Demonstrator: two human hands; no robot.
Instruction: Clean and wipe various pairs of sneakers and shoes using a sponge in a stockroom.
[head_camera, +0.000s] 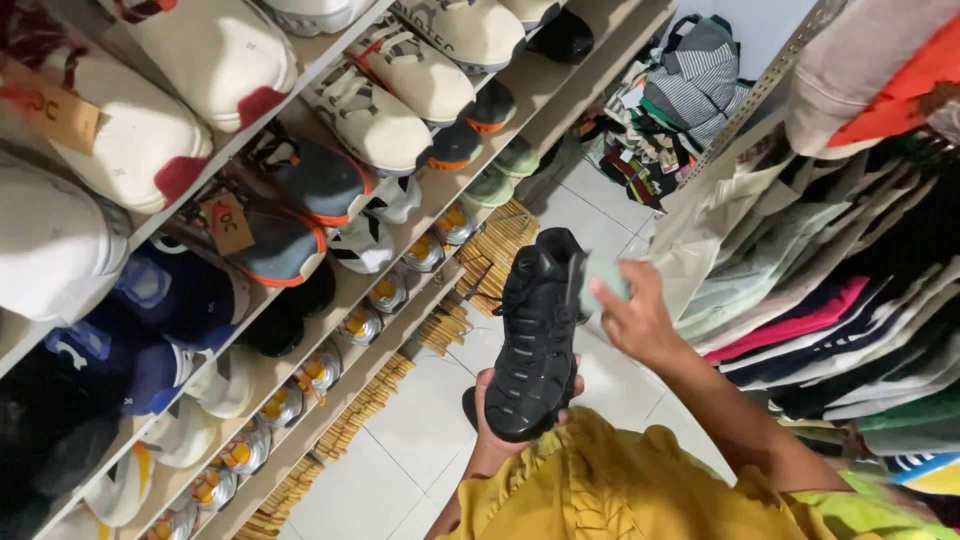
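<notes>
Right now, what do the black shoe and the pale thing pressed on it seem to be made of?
Black shoe: likely synthetic mesh with moulded plastic ribs, slightly glossy highlights. Pale cloth: soft fabric, matte, bunched in the right hand. The left hand supports the sole.

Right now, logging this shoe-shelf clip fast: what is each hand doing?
Left hand: closed under the black sneaker, holding it up.
Right hand: closed on a pale green cloth, pressed against the sneaker.

left hand (497, 425): mostly behind black sneaker (537, 340) | pale cloth (606, 283): blurred | top-shelf shoes (215, 45): cropped
</notes>
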